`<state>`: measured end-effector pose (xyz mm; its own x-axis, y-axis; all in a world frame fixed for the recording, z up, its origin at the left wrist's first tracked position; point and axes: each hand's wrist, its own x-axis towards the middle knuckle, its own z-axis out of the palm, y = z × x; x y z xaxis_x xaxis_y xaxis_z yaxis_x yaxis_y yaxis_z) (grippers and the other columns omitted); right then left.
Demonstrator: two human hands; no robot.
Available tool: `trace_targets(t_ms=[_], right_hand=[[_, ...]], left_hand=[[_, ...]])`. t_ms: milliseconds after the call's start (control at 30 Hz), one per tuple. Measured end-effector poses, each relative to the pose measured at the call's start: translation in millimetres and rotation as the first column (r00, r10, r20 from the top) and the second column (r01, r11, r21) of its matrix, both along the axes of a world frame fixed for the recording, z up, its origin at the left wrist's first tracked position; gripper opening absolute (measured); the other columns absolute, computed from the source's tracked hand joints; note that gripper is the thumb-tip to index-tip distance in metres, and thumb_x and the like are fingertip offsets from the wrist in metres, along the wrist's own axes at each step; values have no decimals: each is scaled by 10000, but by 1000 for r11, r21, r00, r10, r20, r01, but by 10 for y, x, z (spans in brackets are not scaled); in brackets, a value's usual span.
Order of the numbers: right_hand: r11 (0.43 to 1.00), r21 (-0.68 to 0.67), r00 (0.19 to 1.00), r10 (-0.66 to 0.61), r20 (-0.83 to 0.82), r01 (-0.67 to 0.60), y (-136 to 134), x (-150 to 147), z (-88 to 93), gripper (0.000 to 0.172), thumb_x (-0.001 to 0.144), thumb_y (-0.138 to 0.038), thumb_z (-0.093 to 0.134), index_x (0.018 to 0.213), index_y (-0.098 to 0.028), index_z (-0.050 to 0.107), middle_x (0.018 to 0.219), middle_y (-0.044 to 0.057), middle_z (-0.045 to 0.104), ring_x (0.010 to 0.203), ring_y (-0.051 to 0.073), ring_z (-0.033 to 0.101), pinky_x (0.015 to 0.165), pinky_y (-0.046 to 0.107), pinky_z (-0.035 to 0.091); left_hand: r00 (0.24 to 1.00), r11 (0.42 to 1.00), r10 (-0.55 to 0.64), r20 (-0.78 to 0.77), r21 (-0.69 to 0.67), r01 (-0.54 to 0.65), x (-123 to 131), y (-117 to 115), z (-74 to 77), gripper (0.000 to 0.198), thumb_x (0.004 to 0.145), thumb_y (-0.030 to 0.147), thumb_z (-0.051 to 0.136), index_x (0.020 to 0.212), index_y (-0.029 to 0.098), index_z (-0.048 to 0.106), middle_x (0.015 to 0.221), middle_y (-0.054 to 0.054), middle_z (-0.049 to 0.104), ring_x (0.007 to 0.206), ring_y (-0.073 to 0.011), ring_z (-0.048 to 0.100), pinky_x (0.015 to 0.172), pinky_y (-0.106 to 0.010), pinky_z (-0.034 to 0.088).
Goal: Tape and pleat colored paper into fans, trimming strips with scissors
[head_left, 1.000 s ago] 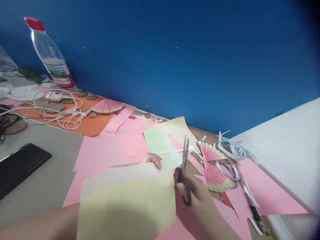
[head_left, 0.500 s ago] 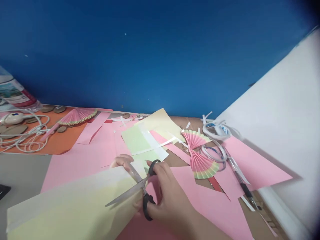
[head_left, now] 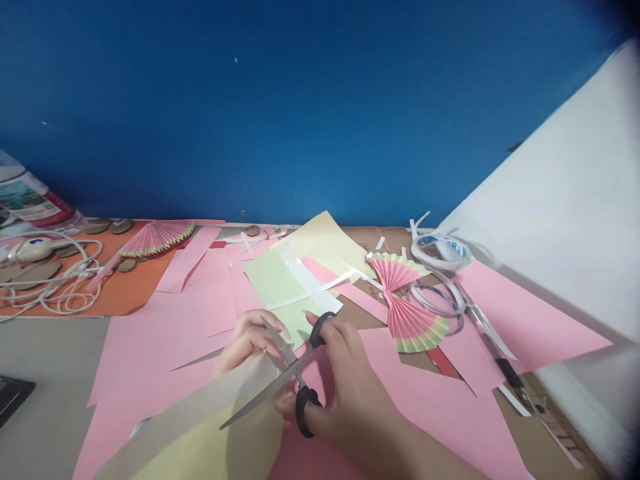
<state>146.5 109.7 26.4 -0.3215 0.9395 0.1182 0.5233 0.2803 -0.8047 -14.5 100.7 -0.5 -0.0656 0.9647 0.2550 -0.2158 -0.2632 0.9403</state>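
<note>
My right hand [head_left: 345, 387] has its fingers through the black handles of the scissors [head_left: 297, 367], whose blades stand apart. One blade lies over the pale yellow paper [head_left: 195, 433], and the other points up toward my left fingers. Just left of the scissors, my left hand [head_left: 253, 340] pinches the far right end of that yellow paper, which has a whitish band along its far edge. Part of the left hand is hidden behind the paper and the blades. Beneath both hands are pink sheets [head_left: 425, 407].
A pink and green pleated fan [head_left: 413, 323] lies right, beside tape rolls [head_left: 440, 252] and a pen [head_left: 507, 370]. Green paper [head_left: 273, 280] lies beyond the hands. Left are another fan [head_left: 157, 238], white cables [head_left: 65, 287], a bottle [head_left: 37, 200] and a black object [head_left: 15, 397].
The yellow paper has swung down and toward me at its left side, curving more. My left fingers have risen beside the upper blade. The view has shifted slightly.
</note>
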Motion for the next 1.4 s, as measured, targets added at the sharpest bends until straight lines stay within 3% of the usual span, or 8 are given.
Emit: trace_targets(t_ms=[100,167,267,433,700,1033,1267,1400], right_hand=[[1000,18,1000,8,6,-8,7,15,-42,659,607,-112,627,1213,-249,409,1111,75,465,1079,267,474,876,388,456],[1000,9,1000,24,15,-24,19,33,-53,651,611,-120,633,1210,-240,407,1095,75,459,1069,266,467,874,385,456],[999,-10,999,37,17,-37,49,65,-29,638,612,-128,661,1188,-233,408,1112,68,444,1073,248,451,883,361,445],[988,-64,990,141,18,-139,107,105,56,422,672,-151,631,1043,-242,451,1096,34,459,1060,209,447,883,322,422],[979,-109,984,175,24,-172,120,110,69,370,664,-153,683,960,-234,476,1060,11,470,1013,199,440,858,322,407],[981,-138,990,139,0,-137,115,113,87,337,731,-185,646,1012,-243,467,1100,8,466,1062,175,437,889,298,415],[980,-145,991,133,-16,-134,111,124,61,419,726,-181,647,1091,-256,456,1145,8,468,1098,179,431,922,310,411],[980,-151,991,131,-10,-131,103,125,82,364,736,-168,623,1054,-252,467,1122,16,479,1081,192,436,905,326,421]], left_hand=[[988,990,-139,60,16,139,-24,-9,68,255,825,399,609,661,204,615,785,-31,540,686,-168,552,626,-309,512],[960,964,-259,109,-28,264,-44,-3,127,359,906,438,442,688,201,600,734,-47,540,675,-187,544,585,-318,493],[891,894,-406,203,-112,434,-56,5,182,349,894,459,459,745,184,615,728,-59,574,641,-180,536,594,-316,452],[879,871,-370,302,-215,441,-25,5,206,353,830,492,542,657,185,518,687,-19,525,603,-144,478,584,-282,409],[837,773,-492,239,-323,546,-91,73,212,244,831,310,618,667,161,518,679,-3,502,608,-128,503,600,-273,412],[923,891,-346,167,-249,379,-95,109,237,311,871,361,548,627,189,460,662,11,512,605,-143,524,584,-283,416],[990,989,-129,-65,-80,124,-172,157,221,401,950,438,396,661,212,560,585,5,512,684,-160,467,693,-286,373],[969,992,-126,-210,-21,124,-198,186,255,300,884,468,520,746,213,597,672,-1,539,684,-162,466,674,-289,379]])
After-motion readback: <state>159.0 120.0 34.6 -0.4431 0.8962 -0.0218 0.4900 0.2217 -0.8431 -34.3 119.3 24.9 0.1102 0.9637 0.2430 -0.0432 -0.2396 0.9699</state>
